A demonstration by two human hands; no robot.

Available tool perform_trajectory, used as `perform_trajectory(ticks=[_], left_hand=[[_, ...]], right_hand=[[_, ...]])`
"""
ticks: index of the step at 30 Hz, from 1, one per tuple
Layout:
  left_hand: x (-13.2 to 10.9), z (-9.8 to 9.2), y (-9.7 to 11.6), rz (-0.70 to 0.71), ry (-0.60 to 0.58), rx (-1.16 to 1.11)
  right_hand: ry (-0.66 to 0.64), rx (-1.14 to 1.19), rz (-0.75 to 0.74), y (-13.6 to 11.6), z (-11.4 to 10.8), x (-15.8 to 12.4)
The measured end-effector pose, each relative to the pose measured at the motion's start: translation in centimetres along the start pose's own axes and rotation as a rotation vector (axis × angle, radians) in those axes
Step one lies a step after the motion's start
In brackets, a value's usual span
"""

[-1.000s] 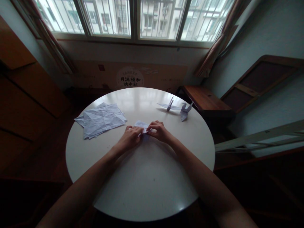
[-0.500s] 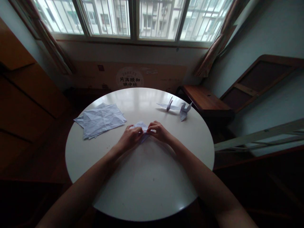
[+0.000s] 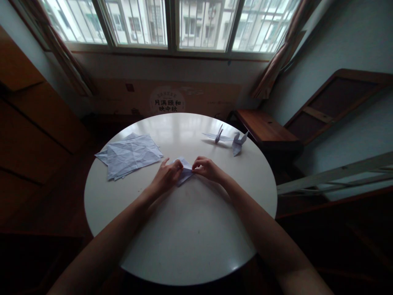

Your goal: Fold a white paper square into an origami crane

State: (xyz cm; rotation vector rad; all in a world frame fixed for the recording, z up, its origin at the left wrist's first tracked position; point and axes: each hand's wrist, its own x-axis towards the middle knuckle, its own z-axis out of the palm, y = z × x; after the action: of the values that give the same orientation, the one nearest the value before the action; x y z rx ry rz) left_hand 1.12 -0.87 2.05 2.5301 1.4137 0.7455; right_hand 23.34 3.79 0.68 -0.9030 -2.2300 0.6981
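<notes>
A small sheet of folded white paper (image 3: 186, 175) lies on the round white table (image 3: 184, 237), between my two hands. My left hand (image 3: 168, 174) pinches its left side, with the fingers curled and partly covering it. At the paper's right corner, the thumb and fingertips of my right hand (image 3: 206, 169) are closed on the edge. Part of the paper shows beyond the fingers; the exact folds are too small to make out.
Several creased paper sheets (image 3: 133, 157) are stacked at the table's left. Two folded paper cranes, one with spread wings (image 3: 218, 137) and a second crane (image 3: 238, 143), stand at the back right. A wooden bench (image 3: 267, 127) is beyond the table's right edge.
My hands have moved slightly apart, and more of the folded paper shows between them. The stack and the cranes stay where they were.
</notes>
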Motion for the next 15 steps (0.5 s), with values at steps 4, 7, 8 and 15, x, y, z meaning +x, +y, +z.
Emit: perform_trajectory(ticks=[4, 7, 8, 15], left_hand=[[-0.14, -0.10, 0.12, -0.002, 0.018, -0.029], [-0.19, -0.26, 0.18, 0.021, 0.012, -0.046], [-0.19, -0.28, 0.17, 0.030, 0.009, -0.044], [-0.13, 0.05, -0.24, 0.054, 0.007, -0.017]], right_hand=[[-0.035, 0.022, 0.024, -0.36, 0.22, 0.00], [-0.048, 0.017, 0.021, -0.42, 0.28, 0.03], [-0.052, 0.015, 0.017, -0.39, 0.28, 0.05], [-0.051, 0.006, 0.006, -0.09, 0.45, 0.15]])
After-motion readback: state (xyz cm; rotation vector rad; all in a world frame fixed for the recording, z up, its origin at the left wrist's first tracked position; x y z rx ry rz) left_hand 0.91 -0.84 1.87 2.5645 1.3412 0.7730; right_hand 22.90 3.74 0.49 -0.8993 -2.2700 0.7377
